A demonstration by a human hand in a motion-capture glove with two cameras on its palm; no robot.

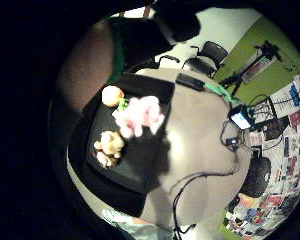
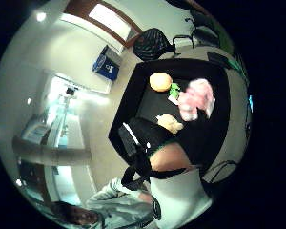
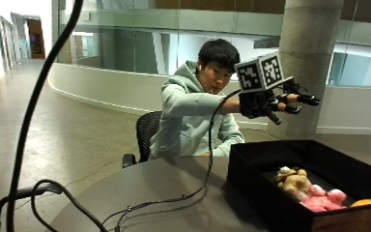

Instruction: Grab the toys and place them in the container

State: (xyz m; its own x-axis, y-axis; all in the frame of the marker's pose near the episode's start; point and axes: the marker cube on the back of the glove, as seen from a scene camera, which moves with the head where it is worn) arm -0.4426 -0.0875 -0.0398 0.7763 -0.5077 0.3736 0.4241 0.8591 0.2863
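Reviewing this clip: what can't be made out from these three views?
- Pink toy: motion-blurred in both palm views; its shape is unclear.
- Orange toy: outside view shows only a sliver behind the container wall.
- Small green item between the orange and pink toys: too small to identify.
- Gloved right hand: held above the container; marker gear hides the palm.
- Table beyond the container: cut off by the outside view's edge.

I see open air between my gloved hand and the black container; its tall walls block sideways entry, and toys crowd one end.
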